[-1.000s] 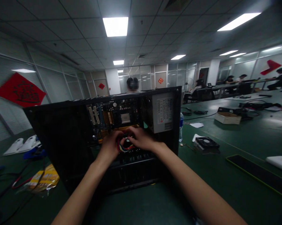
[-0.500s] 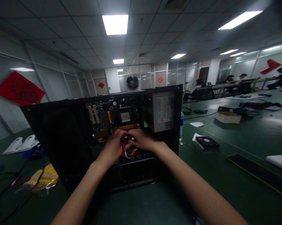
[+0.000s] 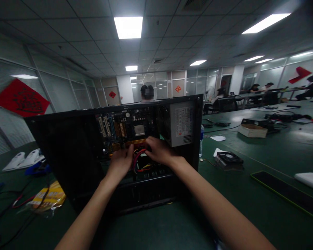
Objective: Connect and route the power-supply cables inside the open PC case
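Note:
A black computer case [image 3: 156, 189] stands on its edge, its open side facing me. Inside it are a motherboard [image 3: 127, 118] with a bare metal square and, on the right, a grey power supply [image 3: 182, 119]. My right hand [image 3: 160, 151] reaches in below the board's middle, closed on a multicoloured power cable [image 3: 138, 158] with red and yellow wires. To its left, my left hand [image 3: 120, 160] is at the lower edge of the board, fingers bent and thumb beside the cable. Whatever those fingers grip is hidden.
Right of the case lie a fan [image 3: 229, 158], a dark mat [image 3: 283, 191] and a small box [image 3: 252, 131]; a bottle [image 3: 201, 140] stands behind its edge. On the left are a yellow packet [image 3: 49, 198], blue items and loose cables. Several people sit further back.
My hands have drawn apart, the right moving slightly up and right, the left to the left. More of the cable shows between them. The case has hardly moved.

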{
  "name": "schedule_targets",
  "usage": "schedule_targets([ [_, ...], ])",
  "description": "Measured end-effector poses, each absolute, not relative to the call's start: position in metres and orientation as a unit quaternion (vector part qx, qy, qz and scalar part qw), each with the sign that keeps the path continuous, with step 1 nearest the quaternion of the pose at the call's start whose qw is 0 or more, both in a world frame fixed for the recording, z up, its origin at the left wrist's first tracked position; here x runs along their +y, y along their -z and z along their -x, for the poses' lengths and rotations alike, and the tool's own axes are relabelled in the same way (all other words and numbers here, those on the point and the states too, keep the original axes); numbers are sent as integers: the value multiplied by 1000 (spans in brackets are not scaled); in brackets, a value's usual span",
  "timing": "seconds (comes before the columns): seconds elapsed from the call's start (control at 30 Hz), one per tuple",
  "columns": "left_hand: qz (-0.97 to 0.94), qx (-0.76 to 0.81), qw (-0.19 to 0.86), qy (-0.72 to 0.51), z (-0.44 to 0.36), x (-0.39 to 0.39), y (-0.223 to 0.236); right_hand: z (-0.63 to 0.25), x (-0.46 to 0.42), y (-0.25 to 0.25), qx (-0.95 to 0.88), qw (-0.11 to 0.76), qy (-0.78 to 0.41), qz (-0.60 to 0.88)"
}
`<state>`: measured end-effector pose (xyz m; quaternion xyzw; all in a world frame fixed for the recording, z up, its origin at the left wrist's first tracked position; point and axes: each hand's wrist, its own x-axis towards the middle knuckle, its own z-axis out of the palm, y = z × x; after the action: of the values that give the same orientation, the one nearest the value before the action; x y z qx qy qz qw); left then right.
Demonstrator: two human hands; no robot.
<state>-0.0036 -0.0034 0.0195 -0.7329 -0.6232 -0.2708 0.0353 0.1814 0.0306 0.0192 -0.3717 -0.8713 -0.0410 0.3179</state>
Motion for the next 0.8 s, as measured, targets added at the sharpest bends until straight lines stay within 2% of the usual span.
schedule_targets([
  [0.23,747,-619,-36,240,3,-6,-13,-180,28,-15,-905,221,72,356],
  [0.47,741,-640,-47,199,4,-6,-13,-180,27,-18,-906,216,59,360],
  [0.8,731,-650,-19,204,1,-10,-18,-180,28,-16,-903,236,55,356],
])
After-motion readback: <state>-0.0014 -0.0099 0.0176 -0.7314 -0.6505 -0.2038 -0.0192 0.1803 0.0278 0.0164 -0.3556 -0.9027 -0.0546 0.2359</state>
